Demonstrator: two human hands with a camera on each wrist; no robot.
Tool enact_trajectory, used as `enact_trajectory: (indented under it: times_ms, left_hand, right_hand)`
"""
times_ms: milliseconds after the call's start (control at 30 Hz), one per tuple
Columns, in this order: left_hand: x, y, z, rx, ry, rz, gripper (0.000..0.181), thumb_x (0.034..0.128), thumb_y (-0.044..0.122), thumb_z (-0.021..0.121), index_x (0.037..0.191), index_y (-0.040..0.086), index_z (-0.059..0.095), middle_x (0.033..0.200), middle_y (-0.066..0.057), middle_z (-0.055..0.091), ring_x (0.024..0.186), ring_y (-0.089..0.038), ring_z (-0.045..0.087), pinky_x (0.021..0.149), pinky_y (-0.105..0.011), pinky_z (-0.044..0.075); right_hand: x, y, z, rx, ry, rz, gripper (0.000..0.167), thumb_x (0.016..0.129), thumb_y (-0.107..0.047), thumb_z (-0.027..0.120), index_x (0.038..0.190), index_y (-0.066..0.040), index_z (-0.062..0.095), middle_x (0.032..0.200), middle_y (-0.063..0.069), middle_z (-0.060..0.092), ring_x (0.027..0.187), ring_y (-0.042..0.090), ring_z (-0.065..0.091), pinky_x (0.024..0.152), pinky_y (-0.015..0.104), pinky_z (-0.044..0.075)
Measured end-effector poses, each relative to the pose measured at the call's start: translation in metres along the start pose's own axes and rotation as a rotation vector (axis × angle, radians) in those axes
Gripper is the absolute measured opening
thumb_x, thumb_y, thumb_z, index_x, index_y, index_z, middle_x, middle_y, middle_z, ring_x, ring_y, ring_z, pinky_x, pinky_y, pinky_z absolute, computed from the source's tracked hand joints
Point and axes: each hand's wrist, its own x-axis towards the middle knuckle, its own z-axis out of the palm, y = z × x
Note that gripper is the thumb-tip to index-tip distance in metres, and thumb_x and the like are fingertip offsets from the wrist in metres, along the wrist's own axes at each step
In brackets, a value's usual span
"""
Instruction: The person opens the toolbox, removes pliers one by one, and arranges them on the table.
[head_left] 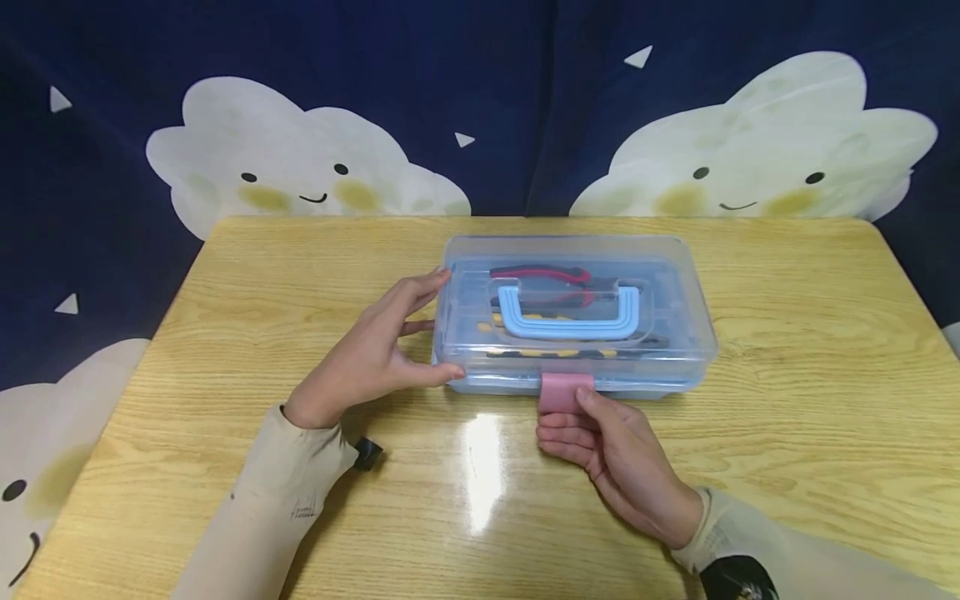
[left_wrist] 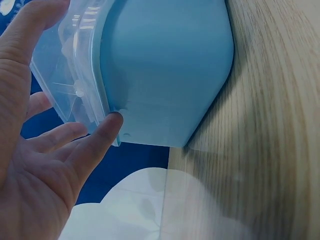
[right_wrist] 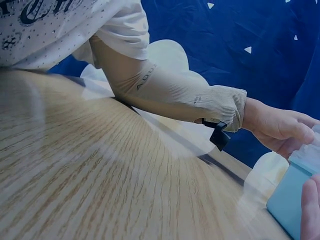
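A plastic toolbox (head_left: 465,317) with a clear lid and light blue base stands on the table, its lid down. My left hand (head_left: 367,350) holds its left end, thumb at the front corner and forefinger near the back corner. In the left wrist view one fingertip (left_wrist: 116,119) touches the rim where lid and base meet. At the front, my right hand (head_left: 622,467) pinches the pink latch (head_left: 558,393), thumb on its face and the other fingers curled below. Through the lid show red-and-black handled pliers (head_left: 540,272) and yellow-and-black handled tools (head_left: 525,353), partly hidden.
A light blue carrying handle (head_left: 570,331) lies flat on the lid. The wooden table (head_left: 817,400) ends at the back against a dark blue curtain (head_left: 517,100) with white clouds. A small black clip (head_left: 367,454) sits at the left sleeve's cuff.
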Motion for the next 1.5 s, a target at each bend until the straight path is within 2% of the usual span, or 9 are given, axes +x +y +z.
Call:
enact_trajectory:
  times_ms: [200, 367, 600, 867, 1133, 1367, 1500]
  left_hand:
    - [0.001, 0.001, 0.000, -0.003, -0.002, -0.007, 0.093, 0.0781, 0.025, 0.093, 0.154, 0.015, 0.040, 0.169, -0.003, 0.031, 0.153, -0.022, 0.042, 0.109, -0.034, 0.057]
    - [0.000, 0.001, 0.001, -0.005, -0.005, -0.015, 0.092, 0.0783, 0.026, 0.093, 0.154, 0.016, 0.040, 0.169, -0.002, 0.031, 0.153, -0.021, 0.041, 0.110, -0.034, 0.056]
    - [0.000, 0.001, 0.000, 0.004, -0.004, -0.012, 0.092, 0.0784, 0.025, 0.093, 0.153, 0.015, 0.040, 0.169, -0.004, 0.031, 0.152, -0.022, 0.042, 0.110, -0.035, 0.057]
    - [0.000, 0.000, 0.001, 0.012, -0.001, -0.002, 0.091, 0.0782, 0.026, 0.093, 0.152, 0.013, 0.041, 0.169, -0.005, 0.032, 0.153, -0.022, 0.042, 0.108, -0.034, 0.057]
    - [0.001, -0.001, 0.001, 0.008, 0.001, -0.001, 0.093, 0.0773, 0.026, 0.093, 0.153, 0.013, 0.041, 0.169, -0.004, 0.032, 0.153, -0.022, 0.041, 0.108, -0.034, 0.058]
    - [0.001, -0.002, 0.000, 0.012, -0.002, -0.007, 0.093, 0.0777, 0.026, 0.093, 0.153, 0.013, 0.041, 0.169, -0.005, 0.031, 0.152, -0.023, 0.042, 0.108, -0.035, 0.057]
    - [0.001, -0.001, 0.000, 0.012, -0.001, -0.008, 0.093, 0.0778, 0.026, 0.093, 0.153, 0.014, 0.041, 0.169, -0.004, 0.031, 0.152, -0.023, 0.042, 0.108, -0.035, 0.057]
  right_hand:
    - [-0.003, -0.001, 0.001, -0.010, -0.010, -0.029, 0.027, 0.111, -0.025, 0.049, 0.117, -0.005, 0.066, 0.101, 0.004, 0.080, 0.094, 0.014, 0.079, 0.091, 0.031, 0.065]
    - [-0.002, -0.003, 0.002, -0.032, 0.027, 0.001, 0.022, 0.109, -0.021, 0.053, 0.114, -0.004, 0.067, 0.099, 0.005, 0.080, 0.093, 0.015, 0.079, 0.091, 0.032, 0.065]
    - [0.001, -0.013, 0.003, 0.004, 0.012, 0.079, 0.044, 0.111, -0.041, 0.043, 0.122, -0.001, 0.056, 0.104, 0.008, 0.079, 0.098, 0.018, 0.079, 0.096, 0.035, 0.064]
    - [0.002, -0.020, 0.004, -0.014, 0.029, 0.134, 0.052, 0.108, -0.052, 0.044, 0.118, -0.006, 0.066, 0.103, 0.008, 0.080, 0.100, 0.019, 0.078, 0.097, 0.034, 0.063]
    - [0.002, -0.019, 0.003, -0.027, 0.014, 0.115, 0.042, 0.111, -0.040, 0.045, 0.116, -0.007, 0.070, 0.110, 0.010, 0.080, 0.100, 0.020, 0.079, 0.097, 0.035, 0.063]
    - [0.002, -0.016, 0.002, -0.059, 0.029, 0.117, 0.040, 0.111, -0.031, 0.047, 0.125, 0.002, 0.066, 0.115, 0.011, 0.078, 0.104, 0.022, 0.078, 0.100, 0.037, 0.062]
    - [0.002, -0.014, 0.002, -0.061, 0.021, 0.107, 0.037, 0.111, -0.030, 0.049, 0.123, -0.001, 0.068, 0.116, 0.009, 0.078, 0.104, 0.020, 0.078, 0.100, 0.036, 0.062]
